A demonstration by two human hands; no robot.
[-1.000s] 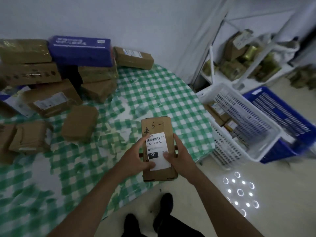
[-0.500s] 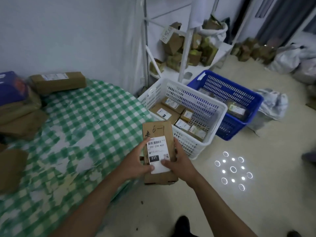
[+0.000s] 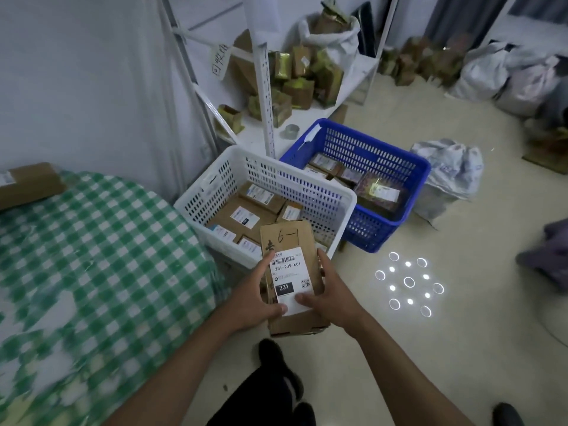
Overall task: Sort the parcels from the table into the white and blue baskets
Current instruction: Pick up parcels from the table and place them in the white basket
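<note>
I hold a brown cardboard parcel (image 3: 290,241) with a white label reading 231-239-K01 and "6-1" handwritten on top. My left hand (image 3: 252,298) grips its left side with the thumb on the label; my right hand (image 3: 333,298) grips its right side. The parcel hangs over the floor, its far end above the near rim of the white basket (image 3: 267,172), which holds several labelled boxes. The blue basket (image 3: 402,167) stands just behind and to the right with several parcels inside. One more parcel (image 3: 29,186) lies at the far edge of the green-checked table (image 3: 92,256).
A white metal shelf (image 3: 307,118) with gold-wrapped boxes stands behind the baskets. A white sack (image 3: 451,173) lies right of the blue basket, more bags at the far right. Light spots (image 3: 408,282) dot the bare floor. My shoes (image 3: 276,364) are below the parcel.
My view has swung right from the table to the baskets. The parcel, still in both hands, has left the table and moved over the white basket's near rim.
</note>
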